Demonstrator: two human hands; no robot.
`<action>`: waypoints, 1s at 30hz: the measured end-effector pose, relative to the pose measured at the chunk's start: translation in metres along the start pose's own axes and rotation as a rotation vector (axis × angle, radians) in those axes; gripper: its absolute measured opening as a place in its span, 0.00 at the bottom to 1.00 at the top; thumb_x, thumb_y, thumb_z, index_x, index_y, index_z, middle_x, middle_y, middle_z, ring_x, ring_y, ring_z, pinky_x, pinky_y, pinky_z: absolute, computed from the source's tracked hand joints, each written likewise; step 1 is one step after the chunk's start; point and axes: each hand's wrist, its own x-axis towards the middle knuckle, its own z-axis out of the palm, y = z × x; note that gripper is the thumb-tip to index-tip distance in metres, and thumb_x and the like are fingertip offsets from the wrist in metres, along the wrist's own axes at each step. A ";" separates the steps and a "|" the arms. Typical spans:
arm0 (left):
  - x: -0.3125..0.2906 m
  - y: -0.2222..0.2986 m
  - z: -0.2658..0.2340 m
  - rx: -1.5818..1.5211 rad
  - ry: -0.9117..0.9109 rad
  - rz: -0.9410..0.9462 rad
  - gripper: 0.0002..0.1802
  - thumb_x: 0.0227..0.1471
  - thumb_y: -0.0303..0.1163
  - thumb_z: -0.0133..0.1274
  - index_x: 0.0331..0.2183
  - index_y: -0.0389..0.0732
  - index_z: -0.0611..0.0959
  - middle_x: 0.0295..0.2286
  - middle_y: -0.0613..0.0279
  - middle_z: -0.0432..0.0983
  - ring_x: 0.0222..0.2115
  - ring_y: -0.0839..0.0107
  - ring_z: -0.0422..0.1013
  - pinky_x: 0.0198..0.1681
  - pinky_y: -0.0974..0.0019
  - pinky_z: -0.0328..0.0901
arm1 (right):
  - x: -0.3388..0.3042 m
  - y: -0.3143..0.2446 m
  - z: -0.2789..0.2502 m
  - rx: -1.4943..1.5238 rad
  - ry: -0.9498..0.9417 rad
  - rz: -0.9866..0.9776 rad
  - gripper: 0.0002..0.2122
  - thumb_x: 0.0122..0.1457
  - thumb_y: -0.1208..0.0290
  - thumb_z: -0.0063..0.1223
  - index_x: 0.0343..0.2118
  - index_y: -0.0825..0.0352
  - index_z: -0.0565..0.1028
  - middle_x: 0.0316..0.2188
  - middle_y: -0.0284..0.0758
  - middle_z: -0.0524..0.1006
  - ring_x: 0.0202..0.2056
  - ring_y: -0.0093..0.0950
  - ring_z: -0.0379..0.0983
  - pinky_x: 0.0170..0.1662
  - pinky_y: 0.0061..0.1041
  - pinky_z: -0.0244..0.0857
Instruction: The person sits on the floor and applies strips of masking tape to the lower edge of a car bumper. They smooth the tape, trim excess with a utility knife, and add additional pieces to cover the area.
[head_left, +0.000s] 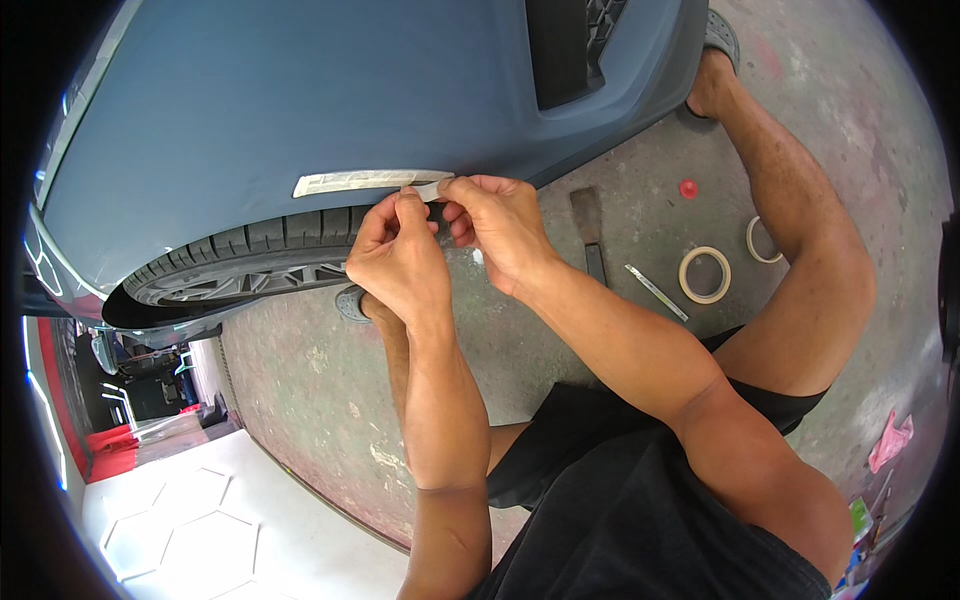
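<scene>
Between my two hands a short piece of whitish masking tape (430,191) is stretched out. My left hand (405,250) pinches its left end between thumb and finger. At its other end, the thumb and finger of my right hand (500,225) are closed on it. Both hands are close to the lower edge of a blue-grey car bumper (380,90), just above the wheel arch. A long, narrow strip (345,183) on the bumper, covered in pale masking tape, lies right behind my fingertips. My fingers hide part of its right end.
Below the bumper is the car's tire (250,235). On the concrete floor lie a scraper (586,225), a thin silvery cutter-like tool (656,291), a masking tape roll (683,277), another roll (750,242), a small red cap (688,188) and a pink cloth (890,442).
</scene>
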 end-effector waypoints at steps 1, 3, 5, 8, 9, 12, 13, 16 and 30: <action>0.000 0.000 0.000 -0.004 0.002 0.001 0.08 0.56 0.26 0.60 0.31 0.29 0.88 0.22 0.61 0.81 0.21 0.78 0.73 0.26 0.73 0.67 | 0.000 0.000 0.000 0.005 0.000 0.004 0.08 0.59 0.70 0.63 0.25 0.66 0.79 0.22 0.29 0.75 0.22 0.18 0.68 0.28 0.19 0.63; -0.001 0.000 -0.001 -0.003 0.001 0.001 0.08 0.56 0.26 0.60 0.31 0.29 0.88 0.22 0.61 0.82 0.21 0.78 0.73 0.26 0.73 0.67 | -0.001 0.000 0.001 0.008 -0.001 -0.001 0.08 0.59 0.70 0.63 0.26 0.66 0.79 0.21 0.29 0.75 0.22 0.18 0.68 0.27 0.19 0.63; -0.002 0.001 -0.001 -0.005 0.004 -0.005 0.08 0.56 0.26 0.60 0.31 0.29 0.88 0.22 0.61 0.82 0.21 0.78 0.73 0.26 0.73 0.67 | -0.001 0.001 0.001 0.008 -0.002 -0.010 0.08 0.59 0.70 0.63 0.26 0.66 0.79 0.21 0.28 0.75 0.22 0.18 0.68 0.27 0.19 0.63; -0.003 0.003 0.000 -0.008 0.007 -0.009 0.09 0.56 0.26 0.61 0.31 0.29 0.88 0.22 0.61 0.81 0.21 0.77 0.73 0.26 0.73 0.67 | -0.001 0.002 0.000 -0.001 0.000 -0.023 0.08 0.59 0.69 0.63 0.26 0.66 0.80 0.21 0.28 0.75 0.22 0.17 0.68 0.27 0.19 0.63; -0.003 0.002 0.001 -0.009 0.000 -0.005 0.09 0.56 0.26 0.61 0.31 0.29 0.88 0.22 0.61 0.81 0.21 0.77 0.73 0.26 0.73 0.67 | 0.001 0.001 -0.001 -0.008 0.005 -0.026 0.08 0.59 0.69 0.64 0.26 0.66 0.80 0.21 0.28 0.75 0.22 0.17 0.68 0.27 0.19 0.63; -0.002 0.003 -0.003 0.011 -0.006 0.000 0.09 0.56 0.27 0.61 0.32 0.29 0.88 0.22 0.61 0.81 0.21 0.77 0.73 0.26 0.73 0.67 | -0.002 0.000 0.002 -0.013 0.013 -0.013 0.08 0.60 0.69 0.64 0.26 0.66 0.80 0.21 0.28 0.75 0.22 0.17 0.68 0.26 0.19 0.63; -0.002 0.003 -0.002 0.015 -0.013 -0.002 0.09 0.56 0.27 0.61 0.32 0.29 0.88 0.22 0.61 0.81 0.21 0.77 0.74 0.26 0.73 0.67 | -0.001 -0.001 0.002 -0.013 0.022 -0.012 0.08 0.60 0.69 0.64 0.26 0.66 0.80 0.21 0.28 0.75 0.22 0.17 0.68 0.26 0.19 0.62; -0.001 0.005 -0.002 0.028 -0.002 -0.011 0.09 0.56 0.27 0.61 0.32 0.29 0.88 0.22 0.60 0.82 0.21 0.77 0.74 0.25 0.72 0.67 | -0.001 -0.001 0.002 -0.016 0.015 -0.010 0.08 0.59 0.69 0.64 0.26 0.66 0.80 0.21 0.28 0.75 0.22 0.17 0.68 0.26 0.19 0.63; -0.003 0.003 -0.002 -0.029 -0.012 -0.015 0.08 0.57 0.26 0.61 0.32 0.29 0.88 0.22 0.59 0.82 0.20 0.77 0.73 0.25 0.73 0.65 | -0.001 0.000 0.000 -0.002 0.010 0.004 0.08 0.59 0.70 0.64 0.26 0.66 0.80 0.21 0.28 0.75 0.22 0.17 0.67 0.27 0.18 0.61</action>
